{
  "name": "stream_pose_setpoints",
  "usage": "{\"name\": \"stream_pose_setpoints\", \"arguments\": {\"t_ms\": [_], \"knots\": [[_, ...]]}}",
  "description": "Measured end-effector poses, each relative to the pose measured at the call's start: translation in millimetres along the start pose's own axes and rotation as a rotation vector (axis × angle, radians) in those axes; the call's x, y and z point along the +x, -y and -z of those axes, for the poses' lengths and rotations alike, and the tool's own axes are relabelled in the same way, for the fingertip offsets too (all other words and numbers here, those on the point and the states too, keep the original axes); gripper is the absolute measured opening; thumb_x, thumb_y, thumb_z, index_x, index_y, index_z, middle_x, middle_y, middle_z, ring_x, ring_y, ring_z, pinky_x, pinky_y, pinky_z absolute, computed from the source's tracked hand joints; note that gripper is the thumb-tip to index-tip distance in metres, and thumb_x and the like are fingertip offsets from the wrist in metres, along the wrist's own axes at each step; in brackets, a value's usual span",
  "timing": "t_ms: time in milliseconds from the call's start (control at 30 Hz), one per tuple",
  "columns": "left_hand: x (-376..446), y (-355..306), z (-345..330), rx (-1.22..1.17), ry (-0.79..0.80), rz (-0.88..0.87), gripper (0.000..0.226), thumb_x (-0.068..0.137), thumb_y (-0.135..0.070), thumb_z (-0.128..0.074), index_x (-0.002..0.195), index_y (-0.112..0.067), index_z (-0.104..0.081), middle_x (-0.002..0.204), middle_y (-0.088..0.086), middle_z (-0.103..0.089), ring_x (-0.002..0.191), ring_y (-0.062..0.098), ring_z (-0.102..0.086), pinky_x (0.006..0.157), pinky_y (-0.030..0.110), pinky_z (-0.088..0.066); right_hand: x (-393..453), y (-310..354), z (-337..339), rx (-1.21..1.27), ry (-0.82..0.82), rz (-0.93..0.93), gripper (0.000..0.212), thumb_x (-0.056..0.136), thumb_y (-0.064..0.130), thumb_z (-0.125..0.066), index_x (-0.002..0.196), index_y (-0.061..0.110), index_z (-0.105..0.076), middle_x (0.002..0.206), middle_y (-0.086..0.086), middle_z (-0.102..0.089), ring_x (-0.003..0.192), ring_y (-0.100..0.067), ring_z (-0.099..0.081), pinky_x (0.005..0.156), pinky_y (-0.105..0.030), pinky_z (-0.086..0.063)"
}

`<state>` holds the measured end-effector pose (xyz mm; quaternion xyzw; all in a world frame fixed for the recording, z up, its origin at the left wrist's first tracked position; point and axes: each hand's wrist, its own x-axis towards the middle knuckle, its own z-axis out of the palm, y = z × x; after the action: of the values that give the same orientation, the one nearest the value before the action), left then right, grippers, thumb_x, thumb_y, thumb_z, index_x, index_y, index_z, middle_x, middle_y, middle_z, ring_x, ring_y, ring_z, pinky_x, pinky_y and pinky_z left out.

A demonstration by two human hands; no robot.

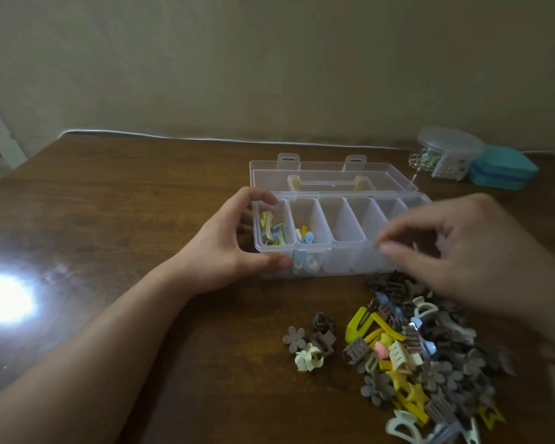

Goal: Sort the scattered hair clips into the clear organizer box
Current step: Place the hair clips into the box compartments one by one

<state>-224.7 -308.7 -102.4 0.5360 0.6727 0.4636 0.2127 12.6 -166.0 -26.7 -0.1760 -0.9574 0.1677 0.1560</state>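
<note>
Organizer box [340,232] is my landmark; every place below is read from it.

Box stands open on the wooden table [125,193], lid [330,176] laid flat behind it. I see a row of compartments. The leftmost holds yellow and blue clips, the one beside it a few more, and the others to the right look bare.

My left hand [228,248] curls round the box's left end: fingers over the far corner, thumb [269,261] on the near wall. I judge this a bracing hold, keeping the light box from sliding while the other hand works.

My right hand [455,251] hovers over the box's right half, blurred. Thumb and forefinger come close together near the front rim. Whether they pinch a clip I cannot tell; nothing shows between them.

The clip pile [430,357] lies just in front of the box, toward its right end, under and nearer me than the right hand. A small group of four clips [311,344] sits apart from the pile, in front of the box's middle. The pile is close, so I judge reaches are short.

Most clips remain unsorted, so I take the job as early.

Well behind the box's right end: a round clear jar [449,152] and a teal case [503,171], touching or nearly so.
</note>
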Motion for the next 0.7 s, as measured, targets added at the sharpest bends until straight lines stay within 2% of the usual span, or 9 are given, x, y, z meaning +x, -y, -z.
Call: {"name": "stream_pose_setpoints", "arguments": {"t_ms": [100,167,233,333,433,600,700], "knots": [[0,0,1,0.004,0.006,0.013,0.073,0.056,-0.057,-0.078,0.12,-0.043,-0.046,0.128,-0.016,-0.055,0.113,-0.003,-0.056,0.09,0.006,-0.044,-10,4,8,-0.222,0.442,-0.06,0.014,0.077,0.056,-0.062,0.089,0.051,-0.064,0.09,0.04,-0.056,0.084,0.013,-0.054,0.061,-0.02,-0.046],[0,-1,0,-0.001,0.008,0.016,0.073,0.056,-0.057,-0.078,0.12,-0.043,-0.046,0.128,-0.017,-0.055,0.112,-0.004,-0.055,0.09,0.007,-0.044,-10,9,5,-0.312,0.568,-0.054,0.022,0.08,0.058,-0.064,0.101,0.055,-0.056,0.093,0.032,-0.057,0.088,0.01,-0.052,0.062,-0.021,-0.046],[-1,-1,0,-0.009,0.001,0.019,0.072,0.056,-0.056,-0.079,0.119,-0.043,-0.046,0.126,-0.018,-0.055,0.111,-0.005,-0.056,0.089,0.008,-0.046,-9,11,2,-0.334,0.585,-0.055,0.033,0.079,0.059,-0.065,0.109,0.057,-0.051,0.091,0.021,-0.058,0.086,0.002,-0.053,0.068,-0.023,-0.049],[-1,-1,0,-0.002,0.001,0.023,0.073,0.055,-0.057,-0.078,0.119,-0.043,-0.046,0.127,-0.018,-0.054,0.111,-0.004,-0.056,0.092,0.012,-0.047,-7,11,-3,-0.329,0.624,-0.021,0.044,0.078,0.059,-0.066,0.117,0.059,-0.044,0.093,0.023,-0.05,0.088,0.002,-0.05,0.073,-0.023,-0.047],[-1,-2,1,-0.005,0.008,0.026,0.074,0.055,-0.057,-0.078,0.12,-0.042,-0.046,0.127,-0.02,-0.054,0.111,-0.007,-0.055,0.089,0.008,-0.046,-5,11,-9,-0.336,0.597,-0.019,0.041,0.08,0.059,-0.064,0.117,0.057,-0.047,0.089,0.025,-0.046,0.082,0.006,-0.045,0.065,-0.02,-0.038],[-1,-1,2,-0.002,0.008,0.032,0.072,0.057,-0.054,-0.08,0.12,-0.043,-0.046,0.126,-0.02,-0.054,0.112,-0.004,-0.056,0.096,0.023,-0.048,-1,9,-10,-0.303,0.46,-0.013,0.018,0.09,0.054,-0.054,0.104,0.048,-0.063,0.089,0.03,-0.054,0.088,0.007,-0.049,0.08,-0.024,-0.049],[-1,0,2,-0.001,0.002,0.033,0.071,0.058,-0.053,-0.08,0.12,-0.044,-0.046,0.126,-0.019,-0.055,0.111,-0.003,-0.057,0.098,0.027,-0.049,1,3,-12,-0.355,0.313,0.008,0.018,0.092,0.05,-0.051,0.101,0.044,-0.065,0.089,0.027,-0.057,0.087,0.004,-0.052,0.077,-0.026,-0.049]]}}
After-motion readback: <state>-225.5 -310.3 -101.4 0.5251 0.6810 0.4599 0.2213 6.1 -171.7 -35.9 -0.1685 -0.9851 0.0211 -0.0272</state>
